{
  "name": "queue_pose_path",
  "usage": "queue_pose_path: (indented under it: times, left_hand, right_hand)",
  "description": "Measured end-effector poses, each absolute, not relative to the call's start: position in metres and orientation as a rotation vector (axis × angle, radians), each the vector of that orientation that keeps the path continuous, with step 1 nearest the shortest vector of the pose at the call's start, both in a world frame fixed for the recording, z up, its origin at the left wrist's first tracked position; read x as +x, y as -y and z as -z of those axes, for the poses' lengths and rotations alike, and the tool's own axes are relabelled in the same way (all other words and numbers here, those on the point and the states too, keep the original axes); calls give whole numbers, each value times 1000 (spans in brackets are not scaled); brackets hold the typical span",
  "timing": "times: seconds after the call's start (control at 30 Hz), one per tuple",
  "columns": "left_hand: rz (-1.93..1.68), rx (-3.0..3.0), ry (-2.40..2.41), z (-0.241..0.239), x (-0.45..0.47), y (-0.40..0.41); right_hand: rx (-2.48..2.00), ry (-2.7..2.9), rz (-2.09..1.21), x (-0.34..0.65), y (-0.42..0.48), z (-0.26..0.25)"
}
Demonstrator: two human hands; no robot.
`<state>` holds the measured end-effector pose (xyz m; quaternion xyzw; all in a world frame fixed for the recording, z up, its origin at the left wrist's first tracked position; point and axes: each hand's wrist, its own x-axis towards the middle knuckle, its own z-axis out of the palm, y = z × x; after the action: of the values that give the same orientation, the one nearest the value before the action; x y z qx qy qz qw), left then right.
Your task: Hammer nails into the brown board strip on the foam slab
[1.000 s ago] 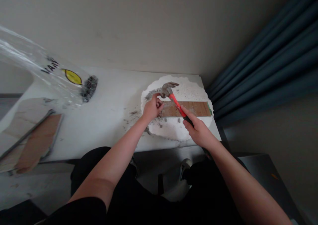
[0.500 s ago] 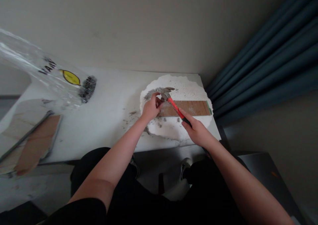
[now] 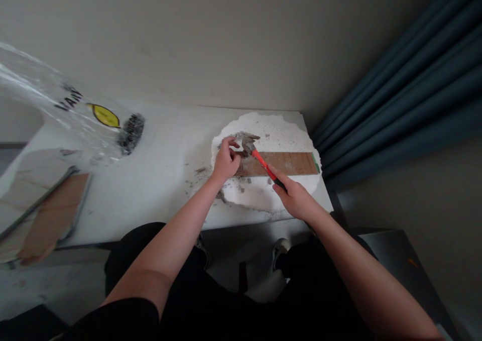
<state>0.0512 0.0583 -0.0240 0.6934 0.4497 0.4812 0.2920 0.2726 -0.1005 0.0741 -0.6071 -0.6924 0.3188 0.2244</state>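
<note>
My right hand [image 3: 295, 194] is wrapped round the black grip of a claw hammer [image 3: 263, 161] with an orange-red handle. Its worn metal head is low over the left end of a brown wood-patterned plank [image 3: 289, 163], close to my left fingers. My left hand [image 3: 227, 161] is at that same end, thumb and index finger apart, with no object visible between them; its other fingers are partly hidden. Grey crumbly debris [image 3: 241, 136] lies around the hand and hammer head. Under the plank is a white, ragged-edged round sheet [image 3: 259, 195].
Both rest on a white table [image 3: 161, 180] against a wall. A clear plastic bag [image 3: 86, 115] with a yellow print holds grey rubble at the left. Broken brown plank pieces [image 3: 56, 215] and a dark bar [image 3: 41, 200] lie at the left edge. Blue curtains [image 3: 406, 85] hang at right.
The hammer head has dropped slightly and shifted a little left. My left fingers have spread from a closer pinch, the index finger now lifted away from the thumb.
</note>
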Motion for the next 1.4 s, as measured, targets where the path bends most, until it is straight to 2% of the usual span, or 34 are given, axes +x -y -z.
queue_pose_path:
  times: [0.37,0.53,0.6,0.7,0.8,0.87,1.2,1.33,1.4]
  left_hand:
    - [-1295,1721,-1203,19,52,-62]
    - [-1231,1708,-1485,-10,24,-69]
    - [-984,1787,-1731,-21,0,-67]
    - [-242,1982,-1940,-25,-33,-59]
    - [478,2068,-1823,-15,-45,-50]
    - [614,2070,-1746,-5,-41,-47]
    - [231,2006,-1847,42,-21,-46]
    - [95,1965,-1921,35,-27,-48]
    - [-154,1916,-2018,23,-30,-52]
  right_hand:
    - [-1679,1916,-884,272,99,-77]
    - [-1620,1883,-846,284,97,-74]
    - [-1649,1880,-845,291,96,-69]
    - [-1714,1868,-835,300,94,-62]
    - [-1739,1860,-836,302,94,-58]
    - [-1748,1862,-830,302,95,-57]
    - [-1748,1899,-767,299,94,-62]
    - [-1742,1913,-759,297,94,-64]
    - [-1743,1910,-763,297,94,-63]
